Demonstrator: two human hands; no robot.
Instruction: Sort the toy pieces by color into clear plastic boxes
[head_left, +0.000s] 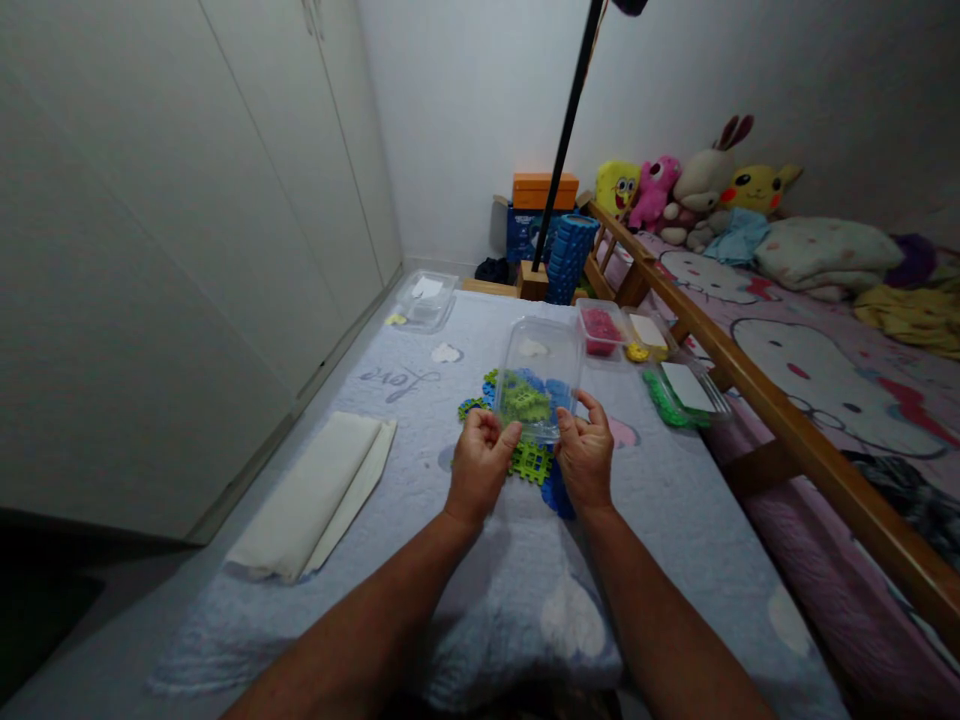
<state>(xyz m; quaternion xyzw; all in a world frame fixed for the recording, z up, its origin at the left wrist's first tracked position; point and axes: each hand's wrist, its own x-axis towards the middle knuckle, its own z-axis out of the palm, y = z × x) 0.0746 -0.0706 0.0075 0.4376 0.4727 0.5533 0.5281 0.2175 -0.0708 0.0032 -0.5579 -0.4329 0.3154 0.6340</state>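
Both hands hold a clear plastic box (536, 345) by its near edge, over the middle of the bed-like surface. My left hand (480, 462) grips the near left corner, thumb on top. My right hand (585, 452) pinches the near right corner. Green interlocking plastic pieces (531, 462) and blue pieces (557, 492) lie on the cloth under and around the box. More green and blue shows through its clear wall; whether those pieces are inside or beneath, I cannot tell.
A folded cream cloth (315, 495) lies at the left. Another clear container (426, 300) stands at the far left. Along the right edge sit boxes with red pieces (601, 332), yellow pieces (637, 352) and green pieces (667, 398). A wooden rail (720, 370) borders the right side.
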